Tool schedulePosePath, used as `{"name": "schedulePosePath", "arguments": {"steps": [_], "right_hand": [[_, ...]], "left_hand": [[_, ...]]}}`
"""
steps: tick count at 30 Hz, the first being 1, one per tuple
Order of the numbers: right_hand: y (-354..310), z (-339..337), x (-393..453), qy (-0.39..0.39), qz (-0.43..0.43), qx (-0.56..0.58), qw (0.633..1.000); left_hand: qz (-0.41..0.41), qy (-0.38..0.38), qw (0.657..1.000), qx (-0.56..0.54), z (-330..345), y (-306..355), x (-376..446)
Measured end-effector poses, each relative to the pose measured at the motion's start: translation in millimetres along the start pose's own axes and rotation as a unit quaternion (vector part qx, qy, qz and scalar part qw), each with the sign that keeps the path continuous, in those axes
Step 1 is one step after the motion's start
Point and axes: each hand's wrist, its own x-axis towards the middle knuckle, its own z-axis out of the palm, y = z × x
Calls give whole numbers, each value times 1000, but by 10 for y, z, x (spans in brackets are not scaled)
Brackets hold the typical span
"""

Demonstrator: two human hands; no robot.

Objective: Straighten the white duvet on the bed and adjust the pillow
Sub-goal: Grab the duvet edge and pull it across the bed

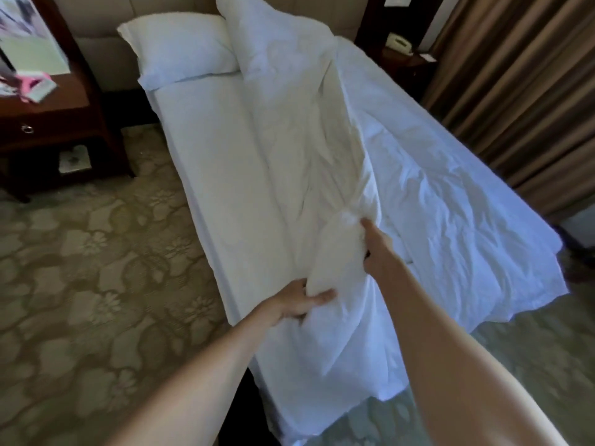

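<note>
The white duvet point(428, 194) lies crumpled over the right half of the bed, its left edge folded back in a long ridge down the middle. My left hand point(297, 302) pinches a bunched fold of the duvet near the foot of the bed. A little farther up, my right hand point(378, 249) grips the same ridge, its fingers buried in the cloth. One white pillow point(180, 49) lies flat at the head on the left. A second pillow point(273, 37) leans against the headboard beside it. The bare bed sheet point(219, 162) shows on the left half.
A dark wooden nightstand point(61, 123) with papers and pink items stands left of the bed. Another small table with a telephone point(399, 43) is at the far right of the head. Brown curtains point(515, 85) hang along the right side. Patterned carpet point(80, 268) covers the floor.
</note>
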Motion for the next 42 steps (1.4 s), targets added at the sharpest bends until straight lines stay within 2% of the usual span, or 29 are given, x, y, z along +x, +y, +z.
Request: {"name": "schedulePosePath", "arguments": {"steps": [4,7,11,13,17,20,22,24,25,26,28,30,35,38,40,42], "right_hand": [[187,-436,-303,-49,4,-55,997],[296,-815,-587,-110,9,-179,978],[288,-1299,-831,-167,26,-177,970],[209,-1547,-845,-156,12,-173,972],[7,-2130,-728,-45,-11,-204,978],[-122,-2571,-615,-33,-52,-186,981],[-206,-2848,-508,-37,-72,-169,982],[-240,-3152,-400,-55,-71,-122,988],[-274,-3296,-347,-61,-68,-115,989],[-310,-3424,-306,-62,-61,-117,989],[-363,-3657,-250,-72,-50,-119,989],[-444,-3831,-202,-91,-42,-110,989],[-821,-4052,47,-128,-3,-72,989],[-1044,-4082,256,-196,40,-72,977],[-1200,-4151,445,-243,55,-44,967],[-1360,-4298,736,-279,60,-15,958]], "left_hand": [[73,111,990,54,417,326,-208],[123,176,960,182,767,617,-373],[198,175,930,254,1299,934,-530],[221,160,921,279,1622,1039,-576],[221,131,923,288,2195,1225,-611],[195,133,921,310,2517,1375,-498],[196,202,898,337,2778,1472,-439],[164,288,874,354,3051,1511,-350],[130,303,883,334,3177,1541,-321],[92,290,906,294,3291,1588,-283],[37,233,945,227,3509,1721,-192],[36,227,947,226,3683,1883,-89],[70,291,922,245,4000,2423,143],[102,315,918,218,4092,2736,249],[127,293,933,168,4164,2883,395],[137,231,956,119,4277,3011,602]]}}
